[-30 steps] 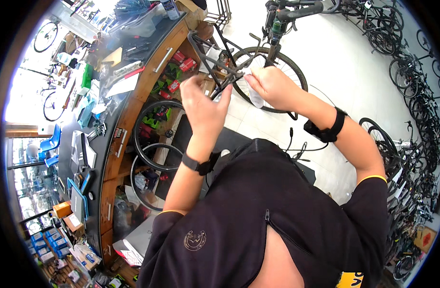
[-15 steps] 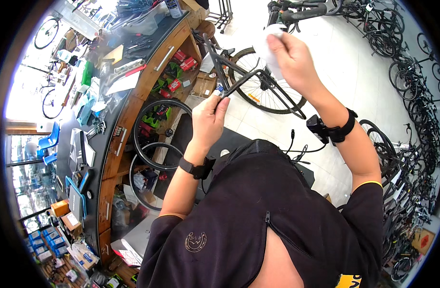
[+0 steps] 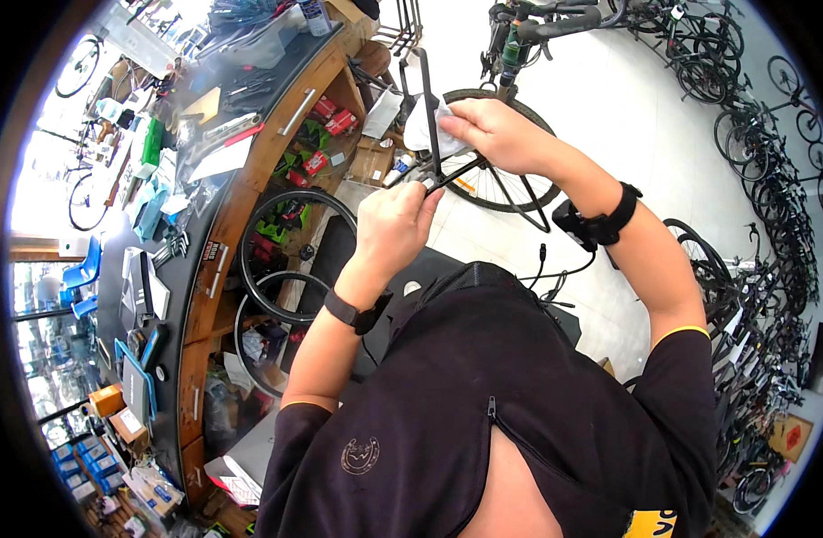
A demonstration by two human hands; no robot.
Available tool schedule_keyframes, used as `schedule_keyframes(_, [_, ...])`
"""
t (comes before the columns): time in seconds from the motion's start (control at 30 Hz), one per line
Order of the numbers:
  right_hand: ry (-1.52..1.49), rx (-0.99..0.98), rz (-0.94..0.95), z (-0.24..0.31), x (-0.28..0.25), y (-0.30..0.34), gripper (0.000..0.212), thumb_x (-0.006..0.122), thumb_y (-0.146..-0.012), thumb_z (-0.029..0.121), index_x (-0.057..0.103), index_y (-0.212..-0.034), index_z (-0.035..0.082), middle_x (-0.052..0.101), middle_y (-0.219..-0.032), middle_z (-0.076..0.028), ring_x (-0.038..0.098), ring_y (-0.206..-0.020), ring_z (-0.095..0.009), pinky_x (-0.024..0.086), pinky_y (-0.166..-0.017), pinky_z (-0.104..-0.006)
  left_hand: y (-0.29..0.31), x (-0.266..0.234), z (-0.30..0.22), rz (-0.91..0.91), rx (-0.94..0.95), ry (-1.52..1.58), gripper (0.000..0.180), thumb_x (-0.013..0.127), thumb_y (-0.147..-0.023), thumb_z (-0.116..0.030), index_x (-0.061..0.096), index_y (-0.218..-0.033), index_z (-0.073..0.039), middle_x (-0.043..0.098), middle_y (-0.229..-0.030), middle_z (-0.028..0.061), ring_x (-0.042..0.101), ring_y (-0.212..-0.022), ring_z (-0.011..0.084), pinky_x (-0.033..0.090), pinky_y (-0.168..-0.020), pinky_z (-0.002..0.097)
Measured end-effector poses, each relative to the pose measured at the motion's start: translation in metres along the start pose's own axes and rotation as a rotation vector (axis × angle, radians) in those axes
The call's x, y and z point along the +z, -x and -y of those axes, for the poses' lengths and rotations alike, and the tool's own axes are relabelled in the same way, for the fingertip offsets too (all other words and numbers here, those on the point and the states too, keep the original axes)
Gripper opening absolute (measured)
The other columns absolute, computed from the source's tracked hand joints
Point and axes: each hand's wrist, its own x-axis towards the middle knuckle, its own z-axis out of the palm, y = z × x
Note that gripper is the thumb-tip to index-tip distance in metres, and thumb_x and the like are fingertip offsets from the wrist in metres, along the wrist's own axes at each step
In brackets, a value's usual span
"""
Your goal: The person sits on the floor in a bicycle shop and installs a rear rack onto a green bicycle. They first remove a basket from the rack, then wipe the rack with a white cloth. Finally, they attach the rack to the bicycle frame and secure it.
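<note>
My left hand [image 3: 392,226] is closed around the lower end of a black bent-tube metal frame [image 3: 428,94], which looks like a bicycle luggage rack. One bar of it stands up tall, while other bars reach out to the right. In my right hand [image 3: 501,134] a white cloth [image 3: 418,128] is pinched, lying against the frame just behind the upright bar. Part of the cloth is hidden by that bar and by my fingers. Beyond the frame a bicycle wheel [image 3: 524,115] is partly covered by my right hand.
A dark-topped workbench [image 3: 182,269] with wooden drawers curves along the left, strewn with tools and papers. Two loose wheel rims [image 3: 247,242] lean against it. A bicycle with drop handlebars [image 3: 568,25] stands ahead. Rows of bicycles [image 3: 770,161] line the right side.
The black frame has turned, so a bar that slanted away now stands upright. My right hand has come down and left, bringing the white cloth onto the frame. My left hand keeps its hold.
</note>
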Motion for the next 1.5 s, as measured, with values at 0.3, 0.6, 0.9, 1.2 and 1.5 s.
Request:
schedule_keyframes(0.3, [-0.088,-0.013,0.0,-0.013,-0.005,0.01,0.028,0.068,-0.087,0.019,0.06,-0.072,-0.003,0.047,-0.069,-0.003,0.045,-0.065,-0.011,0.037,-0.061,-0.0286,0.001,-0.002,0.01,0.025,0.105,-0.025,0.025,0.068,-0.082,-0.016,0.049,-0.07,-0.006,0.05,-0.059,0.0097,0.053,-0.053,0.031,0.042,-0.051,0.0409])
schedule_keyframes(0.6, [-0.67,0.174,-0.513,-0.001,-0.021,-0.016,0.025,0.068,-0.088,0.019,0.068,-0.09,-0.006,0.068,-0.078,-0.005,0.061,-0.063,-0.008,0.049,-0.057,-0.0231,0.002,0.007,0.0,0.036,0.118,0.015,0.024,0.068,-0.082,-0.014,0.05,-0.069,-0.005,0.049,-0.058,0.0118,0.052,-0.054,0.0322,0.04,-0.051,0.0412])
schedule_keyframes(0.9, [0.399,-0.373,-0.32,0.015,0.009,0.01,0.013,0.067,-0.082,0.01,0.065,-0.089,-0.001,0.056,-0.087,-0.011,0.057,-0.082,-0.028,0.047,-0.069,-0.0346,-0.009,0.008,-0.003,-0.02,0.16,-0.06,0.027,0.069,-0.082,-0.017,0.048,-0.067,-0.008,0.05,-0.056,0.0071,0.052,-0.05,0.0279,0.04,-0.049,0.0383])
schedule_keyframes(1.2, [0.738,-0.668,-0.205,0.001,-0.012,-0.007,0.017,0.064,-0.074,0.011,0.068,-0.09,0.008,0.059,-0.081,-0.008,0.06,-0.073,-0.024,0.047,-0.064,-0.035,-0.014,0.005,-0.004,-0.029,0.145,-0.166,0.027,0.07,-0.08,-0.019,0.049,-0.066,-0.009,0.052,-0.057,0.0061,0.055,-0.051,0.0257,0.044,-0.051,0.037])
schedule_keyframes(1.5, [0.508,-0.647,0.025,0.015,-0.003,-0.003,0.01,0.064,-0.079,0.014,0.063,-0.085,0.006,0.055,-0.08,-0.008,0.059,-0.077,-0.027,0.048,-0.068,-0.0379,-0.011,0.006,-0.001,-0.102,0.172,-0.161,0.03,0.07,-0.081,-0.021,0.047,-0.065,-0.01,0.048,-0.056,0.0042,0.052,-0.05,0.0243,0.041,-0.051,0.0352])
